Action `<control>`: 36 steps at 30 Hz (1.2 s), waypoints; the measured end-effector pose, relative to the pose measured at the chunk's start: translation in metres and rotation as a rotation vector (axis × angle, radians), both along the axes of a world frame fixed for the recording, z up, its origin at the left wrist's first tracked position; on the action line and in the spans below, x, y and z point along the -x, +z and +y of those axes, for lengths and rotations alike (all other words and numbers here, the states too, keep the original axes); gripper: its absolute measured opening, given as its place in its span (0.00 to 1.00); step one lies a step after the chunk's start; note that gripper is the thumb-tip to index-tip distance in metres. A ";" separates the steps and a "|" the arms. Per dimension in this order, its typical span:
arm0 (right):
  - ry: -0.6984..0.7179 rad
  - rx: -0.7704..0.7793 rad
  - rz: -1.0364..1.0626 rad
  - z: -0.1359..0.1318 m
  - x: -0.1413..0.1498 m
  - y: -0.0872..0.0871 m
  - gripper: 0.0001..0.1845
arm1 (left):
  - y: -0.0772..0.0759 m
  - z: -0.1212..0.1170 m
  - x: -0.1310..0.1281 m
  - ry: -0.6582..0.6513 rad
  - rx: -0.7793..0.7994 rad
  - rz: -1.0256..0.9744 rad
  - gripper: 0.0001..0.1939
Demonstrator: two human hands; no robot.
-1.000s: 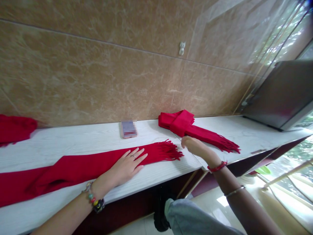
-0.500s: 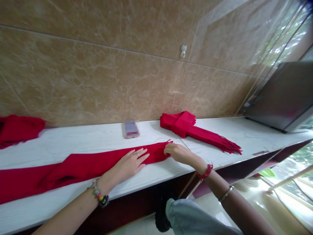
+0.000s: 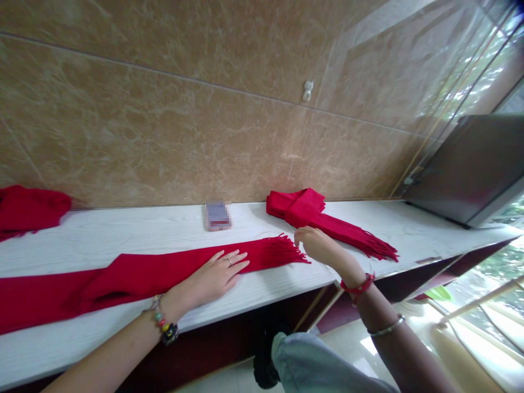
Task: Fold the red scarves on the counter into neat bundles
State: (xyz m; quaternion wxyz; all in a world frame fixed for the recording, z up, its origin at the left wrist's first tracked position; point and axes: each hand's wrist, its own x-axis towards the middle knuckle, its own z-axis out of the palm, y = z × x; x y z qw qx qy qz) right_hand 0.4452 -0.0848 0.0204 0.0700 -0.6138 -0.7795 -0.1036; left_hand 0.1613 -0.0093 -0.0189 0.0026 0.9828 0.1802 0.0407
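A long red scarf point(image 3: 164, 273) lies stretched along the white counter, folded over itself towards the left, with fringe point(image 3: 284, 250) at its right end. My left hand point(image 3: 219, 277) rests flat on the scarf, fingers spread. Just right of the fringe is my right hand point(image 3: 317, 246), its fingers curled down and drawn together; anything between them is hidden. Behind it lies a second red scarf point(image 3: 303, 207), folded and crossed over itself, its fringe pointing right.
A phone-like object point(image 3: 218, 216), partly blurred out, lies near the tiled wall point(image 3: 164, 136). More red cloth point(image 3: 33, 212) is bunched at the far left. A dark box-shaped appliance point(image 3: 462, 169) stands at the right end of the counter point(image 3: 135, 226). The counter's front edge is close to both forearms.
My right hand has moved right, off the scarf's end, and the fringe now lies spread out and visible. My left hand stays flat on the scarf.
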 end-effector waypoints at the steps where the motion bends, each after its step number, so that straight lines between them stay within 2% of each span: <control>1: 0.045 -0.047 0.062 0.004 0.009 0.002 0.17 | 0.001 -0.001 0.000 0.018 0.006 -0.019 0.20; 3: 0.149 -0.101 0.167 0.015 0.030 0.001 0.15 | 0.002 -0.001 0.000 0.086 0.013 -0.042 0.21; 5: 0.173 -0.036 0.150 0.028 0.044 -0.007 0.13 | 0.001 0.000 0.000 0.151 0.015 -0.028 0.22; 7: 0.062 0.065 0.062 0.038 0.044 -0.017 0.12 | -0.002 0.001 0.001 0.170 0.018 0.009 0.23; 9: -0.099 0.110 -0.007 0.042 0.030 -0.024 0.12 | -0.004 0.002 0.001 0.167 0.019 0.033 0.24; 11: -0.216 0.099 -0.030 0.039 0.010 -0.027 0.13 | -0.005 0.003 0.002 0.168 0.020 0.038 0.24; 14: -0.274 0.068 -0.036 0.030 -0.009 -0.022 0.14 | -0.005 0.003 0.002 0.172 0.023 0.035 0.24; 16: -0.216 0.029 -0.003 0.023 -0.003 -0.018 0.13 | -0.006 0.004 0.002 0.168 0.018 0.018 0.23; 17: -0.127 0.005 0.044 0.020 0.004 -0.017 0.13 | -0.007 0.004 0.002 0.162 0.013 0.007 0.23; 20: 0.261 0.020 0.194 0.013 0.030 -0.018 0.12 | -0.009 0.005 0.002 0.150 0.005 -0.015 0.23; 22: 0.383 0.072 0.198 0.008 0.034 -0.023 0.12 | -0.010 0.005 0.003 0.148 0.008 -0.012 0.23; 24: 0.336 0.087 0.147 0.004 0.022 -0.028 0.12 | -0.010 0.005 0.003 0.145 0.008 -0.019 0.23; 26: 0.218 0.079 0.093 0.000 -0.003 -0.031 0.12 | -0.010 0.005 0.004 0.143 0.007 -0.030 0.23; 28: 0.109 0.078 0.049 -0.004 -0.028 -0.030 0.11 | -0.009 0.005 0.003 0.148 0.010 -0.027 0.23; 30: 0.077 0.038 0.066 -0.007 -0.039 -0.025 0.11 | -0.009 0.005 0.003 0.156 0.014 -0.013 0.23; 32: 0.144 -0.036 0.154 -0.007 -0.031 -0.018 0.10 | -0.009 0.005 0.002 0.158 0.009 -0.012 0.23; 34: 0.262 -0.087 0.250 -0.004 -0.008 -0.015 0.10 | -0.010 0.005 0.002 0.156 0.000 -0.022 0.23; 36: 0.353 -0.058 0.263 0.004 0.018 -0.017 0.11 | -0.010 0.005 0.002 0.159 -0.004 -0.023 0.23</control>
